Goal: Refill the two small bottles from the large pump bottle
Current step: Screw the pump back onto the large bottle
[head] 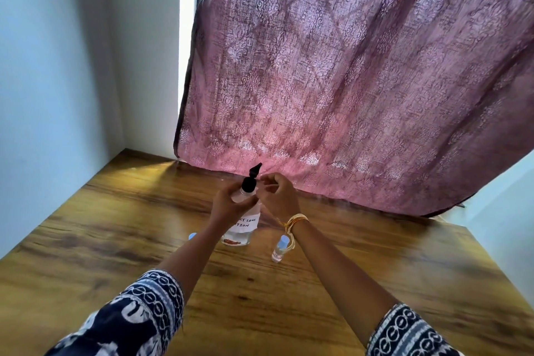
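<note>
The large clear pump bottle (241,228) stands on the wooden table (115,225) with a black pump head (250,179) and a white handwritten label. My left hand (228,204) wraps around its shoulder. Beside the pump collar, my right hand (278,193) has its fingers curled; whether they pinch anything is not visible. One small clear bottle with a light blue cap (279,248) stands upright right of the big bottle, under my right wrist. The other small bottle (192,236) shows only its blue cap behind my left forearm.
A pink patterned curtain (361,81) hangs down to the table's far edge just behind the bottles. A pale wall (52,81) borders the table on the left and another on the right. A yellow thread band circles my right wrist.
</note>
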A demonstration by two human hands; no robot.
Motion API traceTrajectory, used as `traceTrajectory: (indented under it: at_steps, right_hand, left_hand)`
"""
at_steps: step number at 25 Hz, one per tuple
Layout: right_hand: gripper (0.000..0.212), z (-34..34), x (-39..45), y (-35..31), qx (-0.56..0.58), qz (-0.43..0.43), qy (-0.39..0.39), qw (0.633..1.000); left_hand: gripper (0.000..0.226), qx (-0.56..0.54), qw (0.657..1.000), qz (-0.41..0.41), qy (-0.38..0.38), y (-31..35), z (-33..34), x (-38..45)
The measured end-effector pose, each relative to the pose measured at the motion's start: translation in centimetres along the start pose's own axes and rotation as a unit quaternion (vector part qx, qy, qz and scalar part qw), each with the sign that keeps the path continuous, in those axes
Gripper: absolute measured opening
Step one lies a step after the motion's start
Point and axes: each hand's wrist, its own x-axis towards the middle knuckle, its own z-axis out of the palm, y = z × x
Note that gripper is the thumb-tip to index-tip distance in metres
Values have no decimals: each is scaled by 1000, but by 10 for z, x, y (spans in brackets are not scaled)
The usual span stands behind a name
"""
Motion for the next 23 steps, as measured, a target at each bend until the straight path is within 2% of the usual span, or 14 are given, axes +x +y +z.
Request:
traceTrajectory:
  at_steps: [2, 5, 8, 18, 23]
  right_hand:
    - [29, 6, -3, -3, -28, -32, -17, 999]
    - [32, 9, -2, -9, -52, -68, -17, 996]
    - [32, 7, 3, -10, -68, -65, -32, 995]
    - [25, 4, 15, -7, -101, -67, -79, 989]
    - [30, 4, 13, -8, -73, -58, -45, 995]
  left_hand:
    - [36, 10, 1000, 11, -11, 1, -1, 0]
    - [36, 13, 1000, 4, -9, -5, -2, 1]
    - [45, 27, 1000, 3, -4, -8, -2, 3]
    - [46, 15, 1000, -5, -27, -10, -4, 4]
    - [42, 14, 999, 12, -27, -11, -4, 5]
